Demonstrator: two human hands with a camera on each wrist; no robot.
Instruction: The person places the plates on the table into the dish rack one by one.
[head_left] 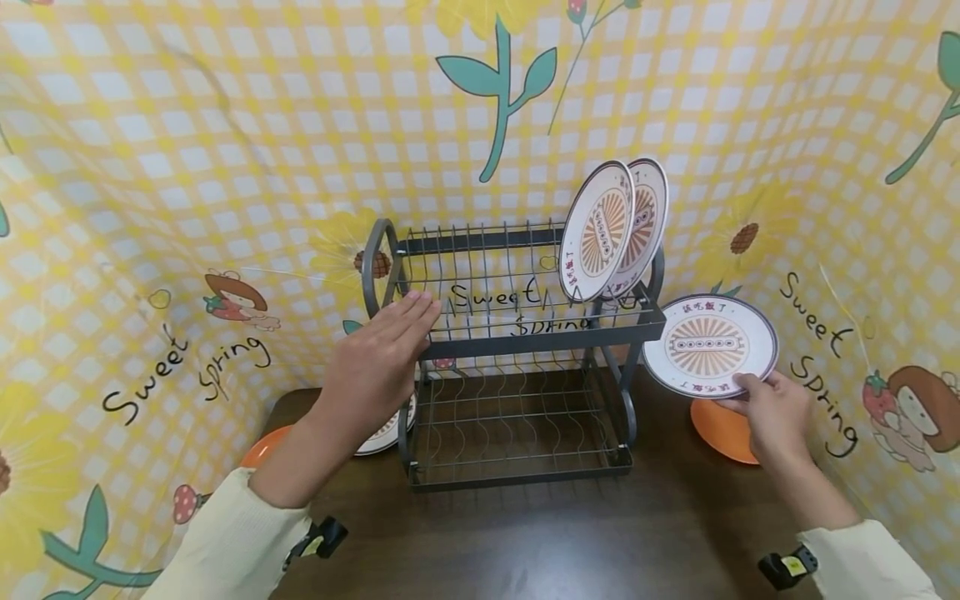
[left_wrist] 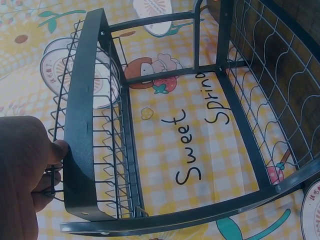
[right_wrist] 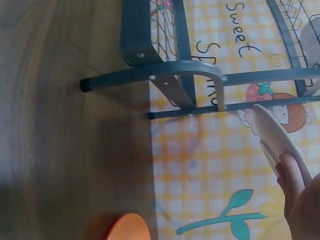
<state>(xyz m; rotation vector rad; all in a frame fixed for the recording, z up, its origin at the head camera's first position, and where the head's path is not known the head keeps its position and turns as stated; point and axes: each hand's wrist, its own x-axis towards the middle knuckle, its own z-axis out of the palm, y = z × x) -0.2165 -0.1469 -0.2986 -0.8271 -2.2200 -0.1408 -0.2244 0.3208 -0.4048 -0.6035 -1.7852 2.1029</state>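
Note:
A two-tier grey dish rack (head_left: pixel 540 337) stands on the dark table. My left hand (head_left: pixel 378 358) holds the front left of its upper tier; the left wrist view shows the thumb against the front rail (left_wrist: pixel 80 115) and fingers by the wires. To the right of the rack, my right hand (head_left: pixel 780 417) pinches the rim of a white patterned plate (head_left: pixel 690 367), thumb on its face. That plate (right_wrist: pixel 280 137) appears edge-on in the right wrist view, apart from the rack. Two matching plates, a front one (head_left: pixel 597 237) and one behind it (head_left: pixel 651 217), stand upright at the upper tier's right end.
An orange dish (head_left: pixel 723 432) sits on the table beneath the held plate. Another orange dish (head_left: pixel 266 446) and a patterned plate (head_left: pixel 386 435) lie left of the rack, partly hidden by my left arm. Checked cloth (head_left: pixel 225 167) hangs close behind and on both sides.

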